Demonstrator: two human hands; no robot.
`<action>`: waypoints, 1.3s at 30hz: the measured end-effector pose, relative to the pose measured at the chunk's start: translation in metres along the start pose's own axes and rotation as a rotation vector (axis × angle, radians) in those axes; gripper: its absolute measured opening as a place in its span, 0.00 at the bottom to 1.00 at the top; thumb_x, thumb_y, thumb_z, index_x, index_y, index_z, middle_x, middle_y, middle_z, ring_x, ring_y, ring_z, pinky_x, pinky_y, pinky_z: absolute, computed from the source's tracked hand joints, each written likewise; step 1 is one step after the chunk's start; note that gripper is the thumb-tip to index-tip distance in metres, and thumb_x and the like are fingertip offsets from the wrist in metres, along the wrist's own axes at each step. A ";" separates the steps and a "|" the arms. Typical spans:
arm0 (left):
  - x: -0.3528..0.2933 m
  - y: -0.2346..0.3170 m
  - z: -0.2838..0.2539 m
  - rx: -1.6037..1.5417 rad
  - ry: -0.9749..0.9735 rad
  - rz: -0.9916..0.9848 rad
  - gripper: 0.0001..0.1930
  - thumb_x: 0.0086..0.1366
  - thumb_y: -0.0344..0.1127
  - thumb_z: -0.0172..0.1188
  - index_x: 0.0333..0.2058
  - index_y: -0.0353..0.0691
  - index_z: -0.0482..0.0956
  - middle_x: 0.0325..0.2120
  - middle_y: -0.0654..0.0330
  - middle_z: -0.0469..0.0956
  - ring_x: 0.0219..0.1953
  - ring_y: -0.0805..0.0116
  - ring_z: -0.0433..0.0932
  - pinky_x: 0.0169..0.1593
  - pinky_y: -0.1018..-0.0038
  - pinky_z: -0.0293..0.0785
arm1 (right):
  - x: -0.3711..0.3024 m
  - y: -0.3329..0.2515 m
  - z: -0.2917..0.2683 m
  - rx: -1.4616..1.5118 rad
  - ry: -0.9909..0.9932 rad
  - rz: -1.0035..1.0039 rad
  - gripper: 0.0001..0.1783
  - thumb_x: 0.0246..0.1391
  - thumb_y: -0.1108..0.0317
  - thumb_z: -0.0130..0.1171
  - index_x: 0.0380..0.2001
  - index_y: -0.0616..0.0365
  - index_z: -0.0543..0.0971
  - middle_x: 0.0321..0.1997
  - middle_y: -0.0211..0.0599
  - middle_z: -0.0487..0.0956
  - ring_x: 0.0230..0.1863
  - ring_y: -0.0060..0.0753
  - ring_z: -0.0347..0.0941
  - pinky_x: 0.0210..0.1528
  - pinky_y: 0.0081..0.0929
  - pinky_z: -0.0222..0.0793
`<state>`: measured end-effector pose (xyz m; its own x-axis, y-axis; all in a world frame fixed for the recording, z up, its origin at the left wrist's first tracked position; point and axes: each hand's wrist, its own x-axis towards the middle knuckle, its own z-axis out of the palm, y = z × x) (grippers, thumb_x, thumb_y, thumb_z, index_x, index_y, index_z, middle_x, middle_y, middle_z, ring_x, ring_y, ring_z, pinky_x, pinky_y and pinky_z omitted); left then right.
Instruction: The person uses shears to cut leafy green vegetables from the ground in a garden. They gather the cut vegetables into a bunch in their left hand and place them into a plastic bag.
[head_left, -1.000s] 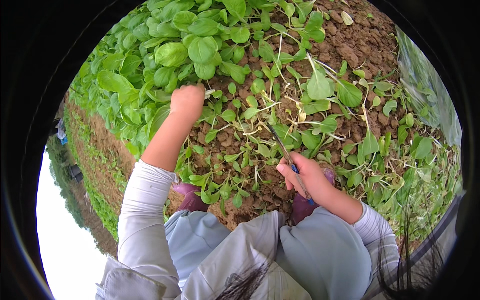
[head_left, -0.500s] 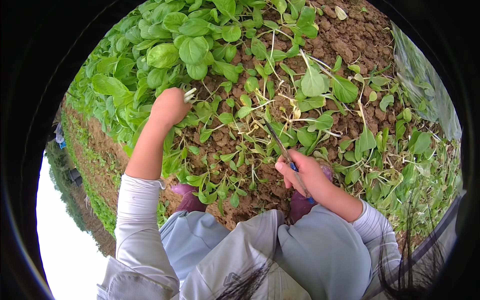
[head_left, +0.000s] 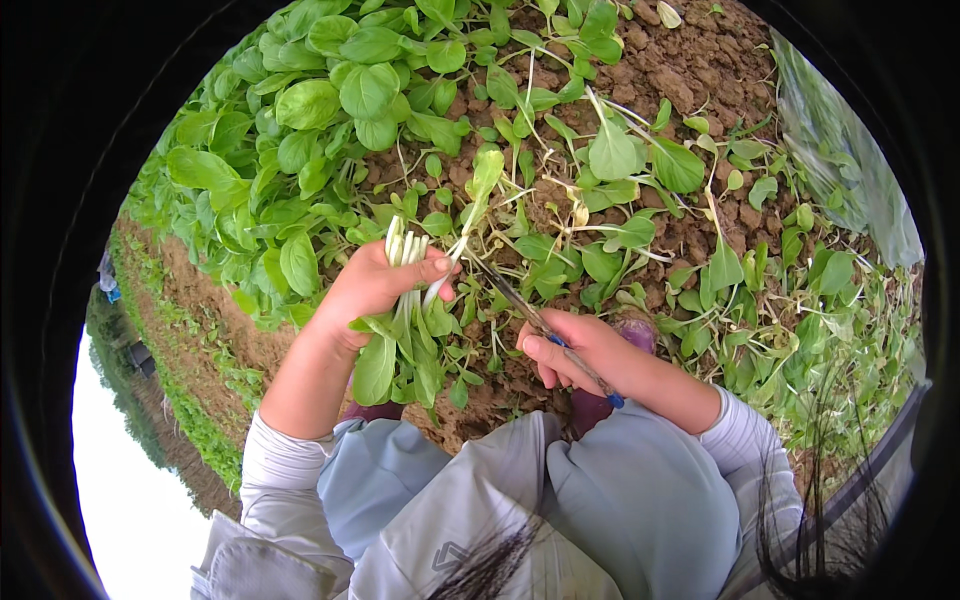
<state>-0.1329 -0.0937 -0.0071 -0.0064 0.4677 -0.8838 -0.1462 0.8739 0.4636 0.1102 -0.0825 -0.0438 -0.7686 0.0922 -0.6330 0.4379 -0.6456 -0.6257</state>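
Note:
My left hand (head_left: 385,285) is closed around a bunch of leafy greens (head_left: 412,345). The cut white stems stick up above the fingers, and the leaves hang down toward me. One stalk with a yellowish-green leaf (head_left: 486,175) slants up from beside the thumb and index finger. My right hand (head_left: 575,350) grips a slim knife (head_left: 515,298) with blue on its handle. Its dark blade points up and left, the tip close to that stalk by my left fingertips; whether they touch I cannot tell.
Dense leafy greens (head_left: 300,150) stand at the upper left. Loose leaves and trimmings (head_left: 800,330) lie on brown soil (head_left: 670,80) to the right, beside a clear plastic sheet (head_left: 850,150). My purple boots (head_left: 636,332) are below my hands.
My left hand has come nearer and to the right, turning so the bunch shows with leaves hanging toward me. My right hand and the knife have shifted slightly left, bringing the tip near the left fingers.

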 end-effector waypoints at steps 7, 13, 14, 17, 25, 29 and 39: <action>0.004 -0.004 0.016 -0.001 -0.035 -0.053 0.10 0.52 0.31 0.62 0.32 0.33 0.74 0.22 0.58 0.76 0.25 0.72 0.75 0.31 0.78 0.72 | 0.003 0.007 -0.001 -0.009 0.055 0.023 0.22 0.55 0.47 0.45 0.37 0.56 0.70 0.15 0.29 0.70 0.15 0.20 0.65 0.18 0.20 0.60; 0.010 -0.012 0.029 0.445 0.027 0.123 0.09 0.51 0.33 0.63 0.29 0.36 0.76 0.21 0.65 0.74 0.24 0.80 0.70 0.31 0.81 0.67 | 0.004 0.010 0.000 0.078 0.131 0.084 0.21 0.54 0.48 0.48 0.34 0.57 0.70 0.14 0.28 0.69 0.10 0.17 0.61 0.12 0.16 0.55; 0.010 -0.013 0.029 0.527 0.049 0.144 0.09 0.51 0.33 0.63 0.29 0.37 0.76 0.20 0.66 0.74 0.24 0.80 0.69 0.32 0.81 0.67 | 0.004 0.012 0.000 0.107 0.162 0.073 0.20 0.53 0.48 0.49 0.33 0.57 0.70 0.13 0.28 0.69 0.10 0.16 0.61 0.12 0.15 0.54; 0.008 -0.012 0.027 0.572 0.050 0.214 0.15 0.47 0.32 0.66 0.35 0.39 0.74 0.24 0.67 0.73 0.26 0.80 0.68 0.32 0.81 0.66 | 0.000 0.009 -0.004 0.205 0.238 0.072 0.20 0.54 0.49 0.49 0.29 0.57 0.69 0.12 0.28 0.68 0.10 0.14 0.60 0.12 0.14 0.54; -0.012 -0.042 0.002 1.147 -0.215 0.139 0.17 0.46 0.31 0.59 0.38 0.39 0.73 0.25 0.50 0.75 0.30 0.54 0.75 0.38 0.68 0.70 | -0.003 0.004 -0.002 0.234 0.330 0.018 0.19 0.57 0.51 0.41 0.34 0.57 0.68 0.15 0.28 0.68 0.13 0.13 0.57 0.17 0.12 0.53; -0.007 -0.029 -0.015 1.063 0.105 0.190 0.07 0.49 0.31 0.58 0.29 0.37 0.76 0.18 0.57 0.75 0.21 0.68 0.73 0.28 0.72 0.69 | -0.001 0.007 -0.001 0.210 0.294 0.020 0.17 0.57 0.52 0.43 0.34 0.57 0.68 0.15 0.28 0.68 0.13 0.12 0.57 0.17 0.11 0.53; 0.079 -0.014 -0.046 1.571 0.428 -0.035 0.11 0.49 0.36 0.57 0.29 0.35 0.77 0.27 0.49 0.76 0.31 0.54 0.76 0.37 0.65 0.73 | 0.001 0.008 -0.001 0.188 0.265 0.020 0.17 0.56 0.52 0.45 0.33 0.55 0.68 0.15 0.26 0.68 0.14 0.11 0.57 0.16 0.10 0.52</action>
<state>-0.1767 -0.0749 -0.0860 -0.3234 0.6112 -0.7224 0.9426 0.2755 -0.1889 0.1134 -0.0871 -0.0499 -0.6018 0.2559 -0.7565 0.3391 -0.7757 -0.5322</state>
